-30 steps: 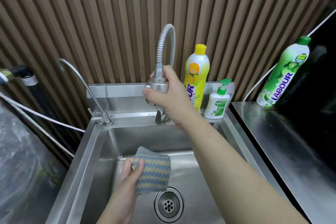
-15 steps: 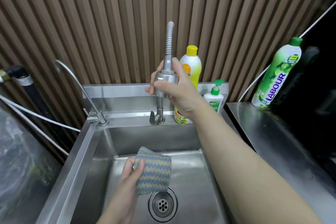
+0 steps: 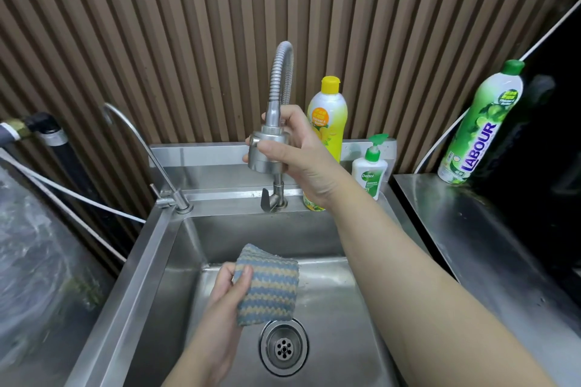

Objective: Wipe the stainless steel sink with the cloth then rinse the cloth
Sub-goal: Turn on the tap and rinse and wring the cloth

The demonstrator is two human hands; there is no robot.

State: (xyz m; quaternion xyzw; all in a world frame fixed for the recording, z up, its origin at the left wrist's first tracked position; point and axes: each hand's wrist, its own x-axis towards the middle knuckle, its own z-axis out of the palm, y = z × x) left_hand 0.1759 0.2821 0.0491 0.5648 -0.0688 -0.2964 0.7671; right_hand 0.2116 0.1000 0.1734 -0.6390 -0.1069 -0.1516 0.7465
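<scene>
A folded cloth (image 3: 270,286) with blue and tan stripes hangs over the stainless steel sink (image 3: 333,317), just above and left of the round drain (image 3: 284,347). My left hand (image 3: 224,317) pinches its left edge between thumb and fingers. My right hand (image 3: 301,154) is wrapped around the steel spray head (image 3: 267,152) of the flexible faucet (image 3: 280,72), which is raised above the back rim and points down. The faucet's lever (image 3: 267,199) sits at its base. No water is visible.
A thin curved tap (image 3: 135,138) stands at the sink's back left corner. A yellow dish soap bottle (image 3: 328,116) and a small white pump bottle (image 3: 369,170) stand on the back ledge. A green bottle (image 3: 481,126) stands on the steel counter (image 3: 490,261) to the right. Crumpled plastic (image 3: 34,261) lies left.
My right hand has swung the spray head from the left toward the middle of the sink. The cloth in my left hand has stayed where it was.
</scene>
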